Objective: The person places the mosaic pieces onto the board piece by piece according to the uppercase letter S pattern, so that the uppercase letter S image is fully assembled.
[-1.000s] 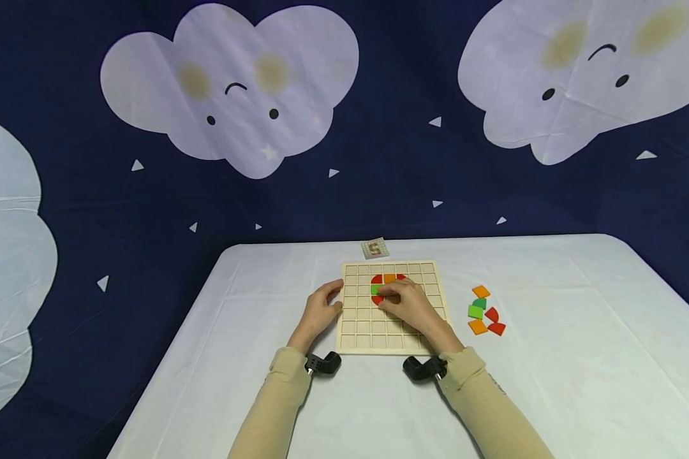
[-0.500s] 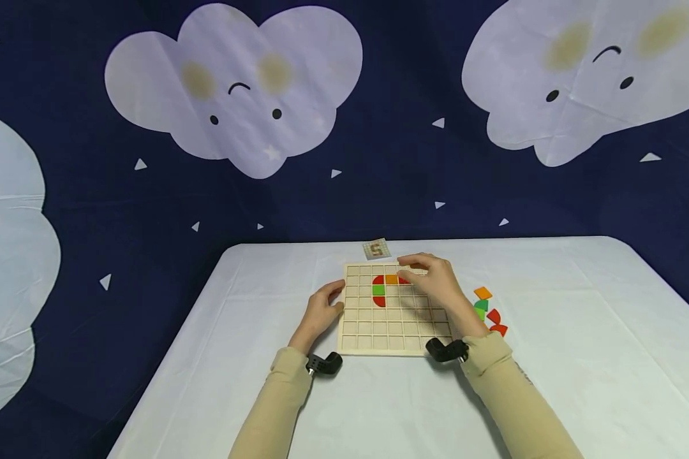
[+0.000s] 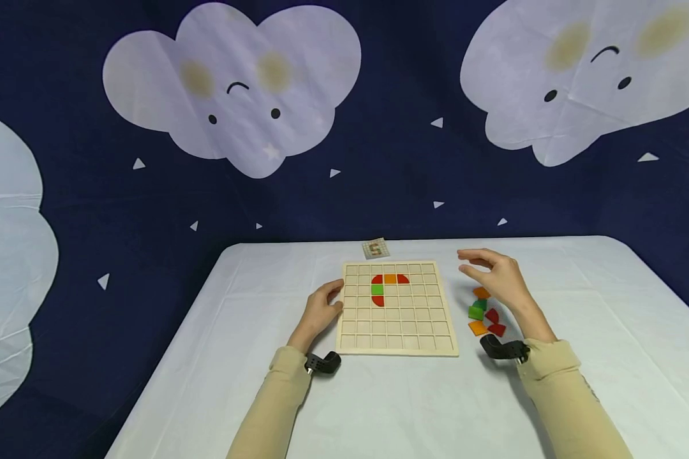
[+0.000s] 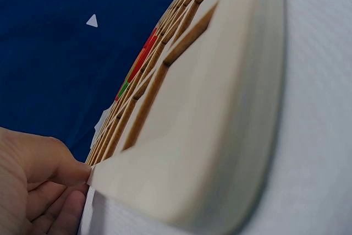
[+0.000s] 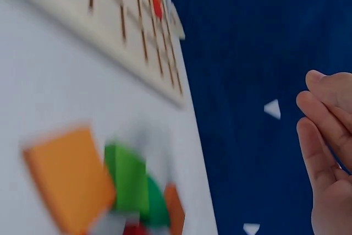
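Note:
A pale wooden grid board (image 3: 402,322) lies on the table, with several coloured tiles in its upper cells. These are an orange square (image 3: 390,279), a green square (image 3: 377,290) and red quarter-round pieces (image 3: 403,279). My left hand (image 3: 317,315) holds the board's left edge; in the left wrist view, the thumb (image 4: 66,166) meets the rim beside curled fingers. My right hand (image 3: 502,277) hovers over the loose tiles (image 3: 476,312) right of the board, fingers loosely bent, nothing between them. In the right wrist view, the fingers (image 5: 313,147) are also bare.
Behind the board lies a small pattern card (image 3: 376,248) with a grid figure. Loose orange, green and red tiles form a cluster on the white tablecloth (image 3: 580,306). A dark blue cloud-print backdrop (image 3: 390,191) hangs beyond the table.
My right hand has left the board and moved right to above the loose tiles, uncovering the top-row red piece. The left hand stays at the board's edge.

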`<state>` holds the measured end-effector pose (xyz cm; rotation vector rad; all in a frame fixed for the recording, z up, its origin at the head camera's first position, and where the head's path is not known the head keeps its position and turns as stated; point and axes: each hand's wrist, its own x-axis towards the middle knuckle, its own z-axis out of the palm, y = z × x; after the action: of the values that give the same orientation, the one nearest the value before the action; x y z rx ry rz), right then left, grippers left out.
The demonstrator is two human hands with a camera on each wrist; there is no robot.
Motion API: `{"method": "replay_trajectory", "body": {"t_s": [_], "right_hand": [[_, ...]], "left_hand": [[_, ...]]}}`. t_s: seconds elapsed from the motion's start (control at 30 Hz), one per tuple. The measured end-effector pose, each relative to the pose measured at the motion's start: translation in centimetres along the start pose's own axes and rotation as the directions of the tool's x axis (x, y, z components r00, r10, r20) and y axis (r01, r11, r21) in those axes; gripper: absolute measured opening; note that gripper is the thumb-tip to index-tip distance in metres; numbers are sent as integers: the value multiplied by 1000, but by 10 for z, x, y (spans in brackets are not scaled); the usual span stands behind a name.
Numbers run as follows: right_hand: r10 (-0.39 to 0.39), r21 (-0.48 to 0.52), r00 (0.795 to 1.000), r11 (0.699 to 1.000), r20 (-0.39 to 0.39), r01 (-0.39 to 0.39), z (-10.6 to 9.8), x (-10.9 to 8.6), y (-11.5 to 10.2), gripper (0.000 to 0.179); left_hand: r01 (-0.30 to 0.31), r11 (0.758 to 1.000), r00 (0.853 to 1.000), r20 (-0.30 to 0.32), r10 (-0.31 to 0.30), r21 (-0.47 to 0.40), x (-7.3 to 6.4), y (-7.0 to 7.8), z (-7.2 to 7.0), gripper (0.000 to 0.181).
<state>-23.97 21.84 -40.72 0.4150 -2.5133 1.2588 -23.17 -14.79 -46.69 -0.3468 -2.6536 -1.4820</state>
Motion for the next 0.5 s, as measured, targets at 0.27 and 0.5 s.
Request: {"method": "replay_trajectory", "body": {"t_s": [0.27,0.5], "right_hand": [[126,-26,992,992,31,-125,-19,-17,25,39],[130,-66,988,990,86,-125,-21,-24,40,35]], "left_hand": [[3,1000,1000,-6,-3,0,0,-3,1,49],[-7,1000,1000,-7,7,-6,0,-1,1,48]]}}
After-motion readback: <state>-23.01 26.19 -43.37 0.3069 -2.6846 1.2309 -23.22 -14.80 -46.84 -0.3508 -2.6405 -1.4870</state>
